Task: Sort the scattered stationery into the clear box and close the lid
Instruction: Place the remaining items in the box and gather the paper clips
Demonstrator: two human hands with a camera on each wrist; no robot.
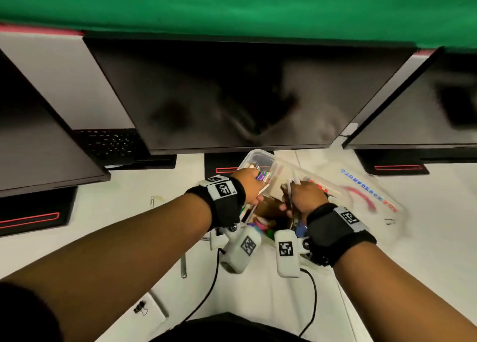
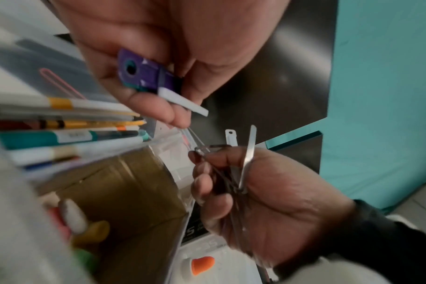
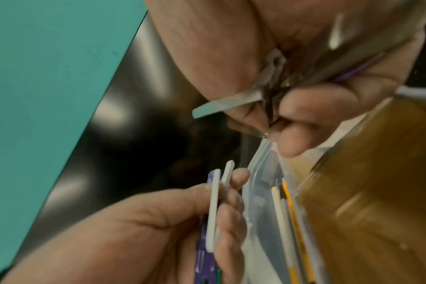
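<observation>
The clear box stands open below the middle monitor, holding pens, a brown tape roll and coloured bits. Its printed lid lies to the right of it. My left hand hovers over the box's left part and pinches a purple piece together with flat white strips. My right hand is over the box's right side, its fingers curled round a bundle of thin metal pieces, one flat strip sticking out. What those metal pieces are is blurred.
Three dark monitors and a keyboard line the back of the white desk. A paper clip, a binder clip and a thin metal bar lie on the desk's left. Black cables run toward me.
</observation>
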